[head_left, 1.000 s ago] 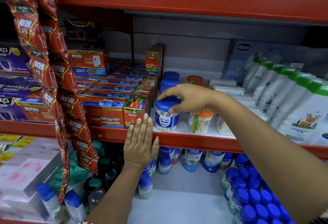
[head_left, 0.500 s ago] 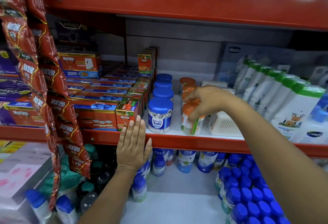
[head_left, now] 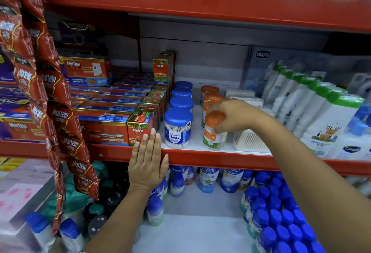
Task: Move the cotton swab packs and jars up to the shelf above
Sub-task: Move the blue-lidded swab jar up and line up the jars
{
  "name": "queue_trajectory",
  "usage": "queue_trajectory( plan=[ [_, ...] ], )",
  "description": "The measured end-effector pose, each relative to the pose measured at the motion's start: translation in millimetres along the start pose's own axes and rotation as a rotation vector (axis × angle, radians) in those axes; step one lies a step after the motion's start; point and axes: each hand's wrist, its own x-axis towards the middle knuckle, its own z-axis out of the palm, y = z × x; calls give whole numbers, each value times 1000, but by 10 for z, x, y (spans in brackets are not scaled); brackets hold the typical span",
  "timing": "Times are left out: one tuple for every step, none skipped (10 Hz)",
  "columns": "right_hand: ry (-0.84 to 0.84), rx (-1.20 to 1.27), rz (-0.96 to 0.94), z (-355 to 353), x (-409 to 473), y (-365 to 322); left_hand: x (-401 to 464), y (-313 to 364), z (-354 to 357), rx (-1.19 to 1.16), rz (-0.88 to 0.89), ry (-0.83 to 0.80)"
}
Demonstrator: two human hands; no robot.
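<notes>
On the white shelf board a row of blue-lidded cotton swab jars runs front to back, and beside it a row of orange-lidded jars. My right hand grips the front orange-lidded jar by its lid; the jar's base rests on the board. To its right stand flat clear swab packs, more of them behind. My left hand lies flat, fingers together, against the red shelf edge, holding nothing. The red shelf above spans the top.
Red and blue Mortein boxes fill the shelf's left part, and red sachet strips hang in front of them. White bottles with green caps crowd the right. Blue-capped bottles fill the shelf below.
My right hand left the blue-lidded jar, moved right and closed on the front orange-lidded jar's lid. My left hand stayed on the shelf edge.
</notes>
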Motion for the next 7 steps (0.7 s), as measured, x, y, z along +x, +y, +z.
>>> queue_trajectory(
  plan=[
    [-10, 110, 6, -32, -43, 24, 0, -4, 4, 12, -1, 4],
    [44, 16, 21, 42, -49, 1, -1, -6, 8, 14, -4, 0],
    [25, 65, -24, 27, -82, -10, -2, -3, 8, 17, 0, 4],
    [-21, 86, -61, -28, -122, -24, -2, -9, 10, 16, -3, 5],
    [-43, 113, -70, -29, -145, -36, -5, -10, 11, 23, -2, -2],
    [-44, 140, -75, -14, -145, -23, -6, -16, 5, 24, -5, -10],
    [-38, 178, -61, 20, -157, -5, 11, -17, -5, 19, -6, -33]
  ],
)
